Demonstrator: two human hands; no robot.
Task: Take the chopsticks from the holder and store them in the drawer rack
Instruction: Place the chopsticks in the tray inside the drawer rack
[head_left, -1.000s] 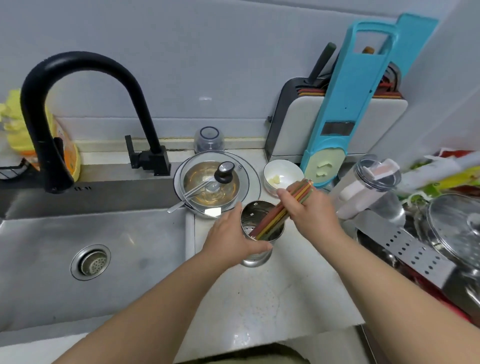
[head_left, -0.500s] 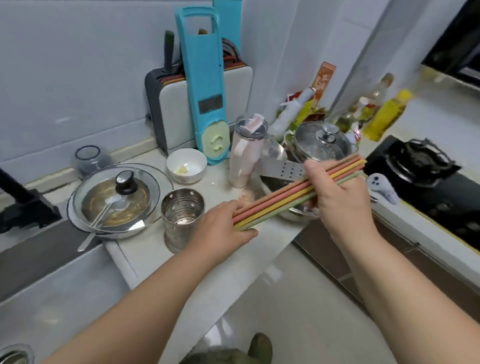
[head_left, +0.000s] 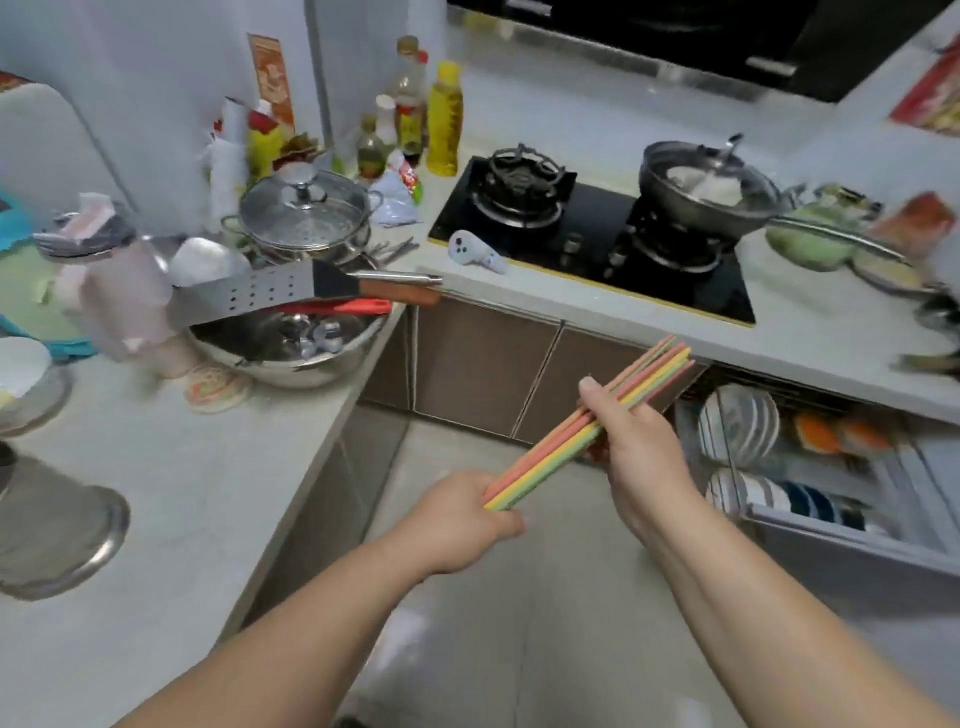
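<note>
An L-shaped kitchen counter (head_left: 218, 483) frames the floor. Over it, the left hand (head_left: 457, 519) and right hand (head_left: 631, 447) both grip a bundle of chopsticks (head_left: 587, 423) (pink, yellow, green), pointing toward 2 o'clock at the open drawer rack (head_left: 831, 467).

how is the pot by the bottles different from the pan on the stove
The lidded pot stands on the counter, closed under a glass lid; the pan sits on the right burner, uncovered, with white food inside. The pot has short side handles, the pan one long handle. Both are shiny metal.
</note>
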